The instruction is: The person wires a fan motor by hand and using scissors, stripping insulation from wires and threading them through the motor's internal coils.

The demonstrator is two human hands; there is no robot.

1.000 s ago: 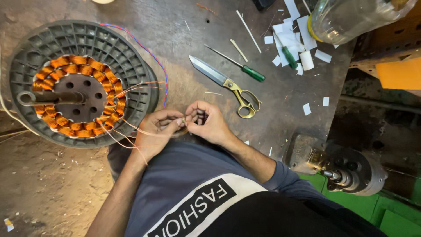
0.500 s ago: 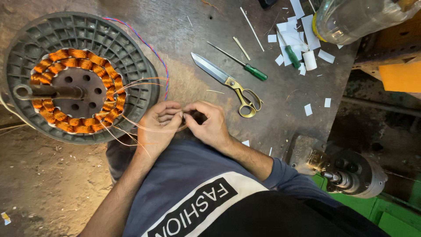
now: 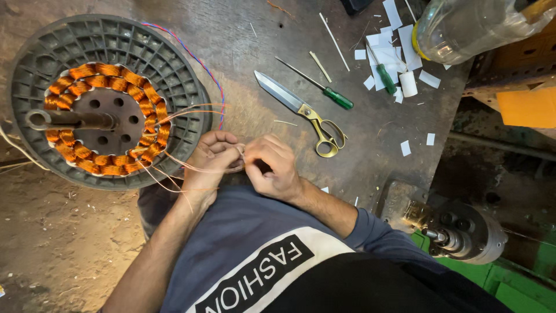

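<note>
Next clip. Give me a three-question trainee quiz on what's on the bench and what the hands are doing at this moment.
1. True or false: the scissors lie shut on the bench, touched by neither hand.
2. What do the left hand and right hand pinch between them?
A. a green-handled screwdriver
B. thin copper wires
C. a white paper slip
3. Fill in: the wires run from the hands to the orange windings of the round ____.

Key
1. True.
2. B; the screwdriver lies apart, beyond the scissors.
3. Stator, sitting at the left of the bench.
</note>
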